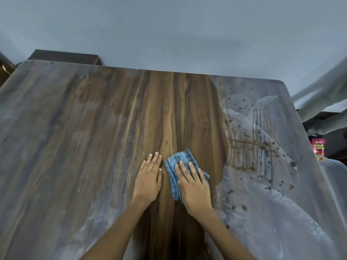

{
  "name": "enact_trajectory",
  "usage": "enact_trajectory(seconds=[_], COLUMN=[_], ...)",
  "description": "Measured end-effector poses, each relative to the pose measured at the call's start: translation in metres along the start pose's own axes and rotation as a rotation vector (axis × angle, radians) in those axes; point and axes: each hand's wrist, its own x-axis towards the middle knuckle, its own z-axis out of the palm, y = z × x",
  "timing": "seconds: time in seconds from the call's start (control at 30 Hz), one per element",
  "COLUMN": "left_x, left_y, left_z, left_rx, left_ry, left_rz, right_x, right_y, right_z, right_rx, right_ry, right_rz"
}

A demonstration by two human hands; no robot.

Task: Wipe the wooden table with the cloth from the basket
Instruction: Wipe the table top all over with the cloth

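Wiping in progress: we have the right hand (193,186) flat on the cloth (181,167), fingers (183,170) straight and spread, pressing rather than gripping, so the load goes through the palm. Cloth lies crumpled on the bench (93,147) near centre, poking out at 12 and 9 o'clock of that hand. Left hand (149,180) rests flat on bare wood just beside the cloth at its 9 o'clock, fingers together and straight, holding nothing; we read it as a brace. Both forearms reach in from 6 o'clock, wrists low. Centre strip looks clean; grey film at 9 o'clock and residue with brown spots (262,147) at 3 o'clock remain. Basket not in view.
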Motion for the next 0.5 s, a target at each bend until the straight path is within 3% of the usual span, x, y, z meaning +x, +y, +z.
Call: enact_trajectory(seconds=[0.13, 0.33, 0.4, 0.5], left_x=[-0.012, -0.035, -0.044, -0.056], left_y=[-0.001, -0.006, -0.007, -0.01], left_z=[-0.001, -0.002, -0.001, 0.001], left_rx=[0.004, 0.017, 0.015, 0.021], left_ry=[-0.011, -0.044, -0.049, -0.046], left_rz=[0.015, 0.011, 0.0, -0.001], right_x=[-0.04, 0.028, 0.042, 0.028], right_y=[0.027, 0.051, 0.038, 0.007], right_z=[0.003, -0.031, -0.032, -0.022], right_rx=[-0.043, 0.071, 0.121, 0.093], right_ry=[0.007, -0.009, -0.008, -0.005], right_rz=[0.103, 0.453, 0.433, 0.24])
